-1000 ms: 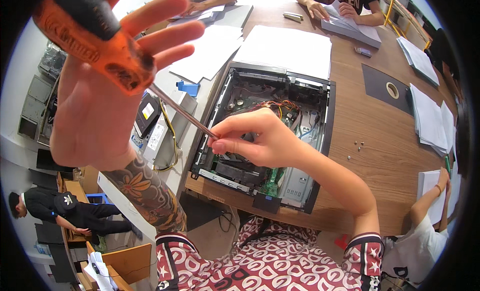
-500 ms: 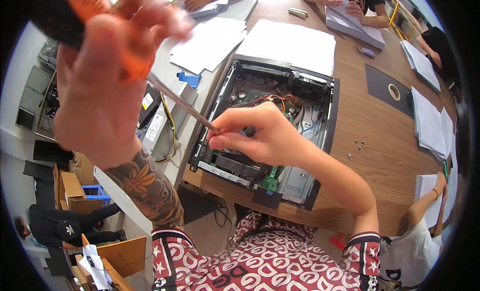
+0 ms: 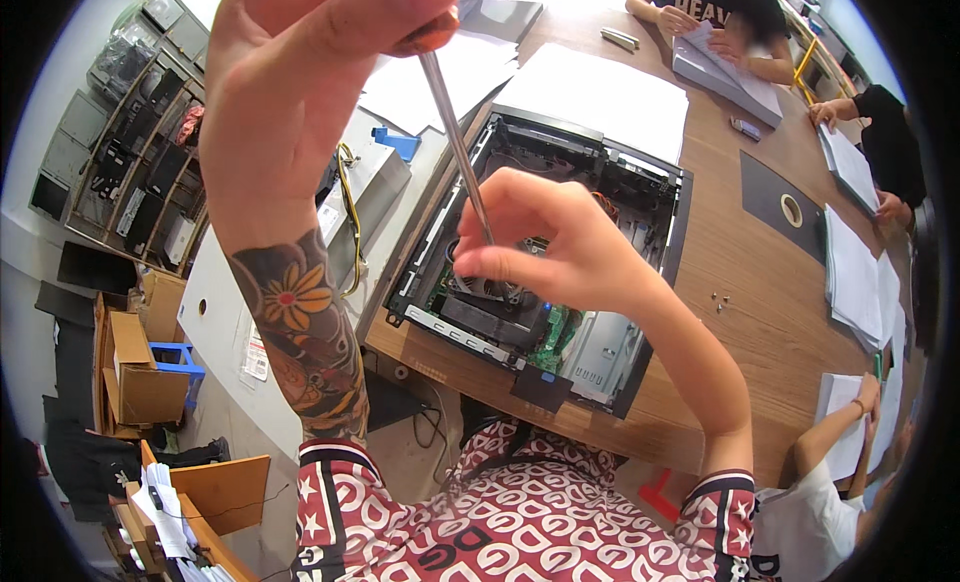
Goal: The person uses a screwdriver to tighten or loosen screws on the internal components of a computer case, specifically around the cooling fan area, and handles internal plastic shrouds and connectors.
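At the tabletop's (image 3: 745, 257) near-left corner, a screwdriver (image 3: 455, 132), being grasped by the left grip (image 3: 290, 112) and pinched by the right grip (image 3: 570, 242), is apparently being guided into an open computer case (image 3: 455, 337); steady alignment is seemingly being required.

Screwdriver handle (image 3: 432, 34) mostly hidden; computer interior (image 3: 597, 350) partly covered; metal bits (image 3: 725, 298) too small to identify

The computer case (image 3: 455, 334) rests on the tabletop (image 3: 760, 272), a screwdriver (image 3: 453, 132) over it. Paper sheets (image 3: 605, 97) lie behind the case, screws (image 3: 718, 307) to its right. Farther right, a tape roll (image 3: 798, 220) sits on a flat sheet (image 3: 760, 187), paper stacks (image 3: 850, 267) beyond. Left, a power supply (image 3: 376, 197) lies on a second surface (image 3: 230, 312).
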Tool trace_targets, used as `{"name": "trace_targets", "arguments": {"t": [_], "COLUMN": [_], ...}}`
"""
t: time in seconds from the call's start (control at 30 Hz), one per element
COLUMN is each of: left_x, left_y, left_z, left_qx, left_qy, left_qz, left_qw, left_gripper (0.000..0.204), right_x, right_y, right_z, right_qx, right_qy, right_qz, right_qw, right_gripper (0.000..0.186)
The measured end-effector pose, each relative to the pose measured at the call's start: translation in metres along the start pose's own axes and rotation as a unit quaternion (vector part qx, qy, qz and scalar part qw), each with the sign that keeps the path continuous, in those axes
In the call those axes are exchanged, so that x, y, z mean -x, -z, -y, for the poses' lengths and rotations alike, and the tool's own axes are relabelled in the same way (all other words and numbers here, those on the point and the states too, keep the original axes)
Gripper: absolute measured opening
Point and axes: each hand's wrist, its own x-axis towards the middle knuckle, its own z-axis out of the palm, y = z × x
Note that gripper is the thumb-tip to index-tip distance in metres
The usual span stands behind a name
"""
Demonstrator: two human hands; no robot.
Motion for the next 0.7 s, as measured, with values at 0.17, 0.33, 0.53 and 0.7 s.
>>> {"name": "trace_targets", "arguments": {"t": [0.17, 0.33, 0.53, 0.7], "left_x": [0.001, -0.009, 0.003, 0.003], "left_y": [-0.027, 0.021, -0.006, -0.024], "left_z": [-0.010, 0.014, -0.025, -0.033], "left_qx": [0.043, 0.291, 0.075, 0.051], "left_qy": [0.100, 0.029, 0.124, 0.184], "left_qz": [-0.015, 0.239, 0.034, -0.027], "left_qw": [0.994, 0.926, 0.989, 0.981], "left_gripper": [0.080, 0.080, 0.056, 0.051], "right_x": [0.006, 0.005, -0.002, 0.003], "right_y": [0.004, 0.001, -0.001, -0.003], "right_z": [-0.003, 0.001, -0.001, -0.007], "right_qx": [-0.058, -0.047, -0.014, -0.038], "right_qy": [-0.048, -0.021, 0.033, -0.034], "right_qz": [-0.078, -0.011, 0.011, -0.011], "right_qw": [0.994, 0.999, 0.999, 0.999], "right_gripper": [0.011, 0.008, 0.019, 0.019]}}
